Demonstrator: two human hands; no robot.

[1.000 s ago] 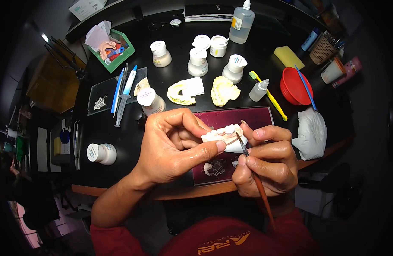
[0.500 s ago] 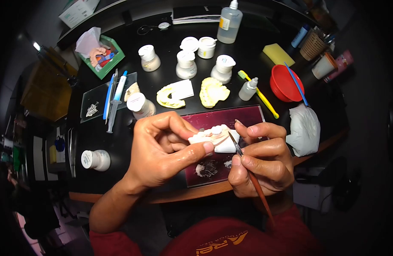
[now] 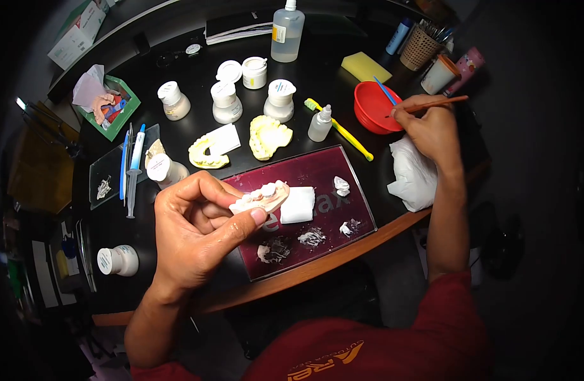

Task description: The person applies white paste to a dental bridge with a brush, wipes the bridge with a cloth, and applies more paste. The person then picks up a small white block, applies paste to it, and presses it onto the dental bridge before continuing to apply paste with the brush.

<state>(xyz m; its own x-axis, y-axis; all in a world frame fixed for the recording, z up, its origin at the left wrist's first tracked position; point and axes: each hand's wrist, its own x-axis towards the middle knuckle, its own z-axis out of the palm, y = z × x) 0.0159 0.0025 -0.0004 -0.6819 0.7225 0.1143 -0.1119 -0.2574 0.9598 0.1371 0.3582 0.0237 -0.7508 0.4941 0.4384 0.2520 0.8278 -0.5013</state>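
My left hand pinches a pale dental model with teeth on it between thumb and fingers. It is raised above a maroon mixing slab, beside a folded white tissue. At the right, my right hand grips a thin brown paintbrush. The brush tip is over the red bowl; whether it touches anything inside cannot be made out. A blue stick leans in the bowl. White paste smears lie on the slab.
White-capped jars stand behind the slab, with yellow tooth casts, a dropper bottle and a yellow toothbrush. A crumpled white cloth lies near the table edge by my right forearm. A green box sits far left.
My right hand has moved the paintbrush away from the dental model, up and right to the red bowl. My left hand still holds the model, and the view has shifted right.
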